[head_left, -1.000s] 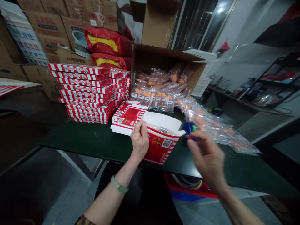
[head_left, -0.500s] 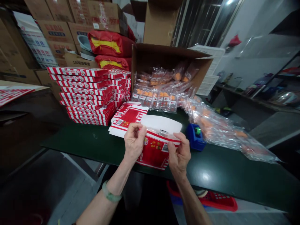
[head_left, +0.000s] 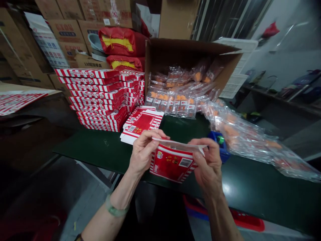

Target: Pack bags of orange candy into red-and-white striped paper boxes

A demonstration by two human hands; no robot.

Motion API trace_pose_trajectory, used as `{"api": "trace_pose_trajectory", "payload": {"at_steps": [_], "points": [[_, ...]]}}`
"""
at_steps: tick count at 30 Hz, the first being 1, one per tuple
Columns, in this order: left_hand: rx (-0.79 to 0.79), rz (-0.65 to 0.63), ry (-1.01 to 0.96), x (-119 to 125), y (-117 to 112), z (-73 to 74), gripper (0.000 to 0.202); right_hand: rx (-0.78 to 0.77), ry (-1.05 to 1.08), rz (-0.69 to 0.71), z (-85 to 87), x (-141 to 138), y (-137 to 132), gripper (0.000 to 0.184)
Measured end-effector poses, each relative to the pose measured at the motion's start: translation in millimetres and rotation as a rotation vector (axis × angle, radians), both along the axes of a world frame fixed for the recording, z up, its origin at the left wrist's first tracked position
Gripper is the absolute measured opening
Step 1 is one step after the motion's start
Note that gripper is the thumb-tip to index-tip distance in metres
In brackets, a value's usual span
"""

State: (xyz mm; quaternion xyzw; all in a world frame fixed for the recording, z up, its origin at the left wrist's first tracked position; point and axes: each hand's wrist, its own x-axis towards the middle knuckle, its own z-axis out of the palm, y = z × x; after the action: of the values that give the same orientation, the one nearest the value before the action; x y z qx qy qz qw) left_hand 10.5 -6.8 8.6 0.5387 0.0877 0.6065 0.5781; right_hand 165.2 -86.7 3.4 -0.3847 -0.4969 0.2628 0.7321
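A red-and-white printed carton (head_left: pixel 173 162) stands tilted at the table's near edge, its white flap folded forward along the top. My left hand (head_left: pixel 145 150) pinches the carton's upper left corner between thumb and fingers. At the upper right corner, my right hand (head_left: pixel 208 164) grips the flap and the carton's edge. Something clear shows just under the flap, mostly hidden. Behind my left hand lie flat red-and-white cartons (head_left: pixel 144 122) in a loose pile. A blue tape dispenser (head_left: pixel 224 154) with a green core sits just beyond my right hand.
Filled striped cartons (head_left: pixel 95 97) are stacked at the left of the green table (head_left: pixel 100 147). An open cardboard box (head_left: pixel 193 50) holds clear packets (head_left: pixel 175 103) with orange contents. More packets (head_left: pixel 240 137) spread to the right. A red basket (head_left: pixel 247 221) is below the table.
The carton's white flap, upright before, is now folded down toward me along the opening. My right hand has shifted right and up onto the flap's end. The view has turned slightly.
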Motion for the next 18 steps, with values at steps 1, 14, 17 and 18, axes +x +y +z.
{"api": "trace_pose_trajectory", "payload": {"at_steps": [1, 14, 17, 18], "points": [[0.005, -0.014, -0.005, -0.6, -0.5, 0.0, 0.004, 0.013, -0.036, 0.007, -0.1, 1.1, -0.2, 0.013], [0.081, 0.068, 0.213, -6.6, -5.3, 1.1, 0.014, -0.164, -0.206, 0.102, 16.1, 16.6, -25.7, 0.009], [0.189, 0.123, 0.344, -12.5, -6.7, 5.5, 0.016, -0.269, -0.216, 0.138, 29.5, 17.6, -32.0, 0.028], [0.230, 0.147, 0.362, -13.4, -7.1, 6.3, 0.015, -0.316, -0.224, 0.149, 34.1, 16.6, -33.2, 0.036]]}}
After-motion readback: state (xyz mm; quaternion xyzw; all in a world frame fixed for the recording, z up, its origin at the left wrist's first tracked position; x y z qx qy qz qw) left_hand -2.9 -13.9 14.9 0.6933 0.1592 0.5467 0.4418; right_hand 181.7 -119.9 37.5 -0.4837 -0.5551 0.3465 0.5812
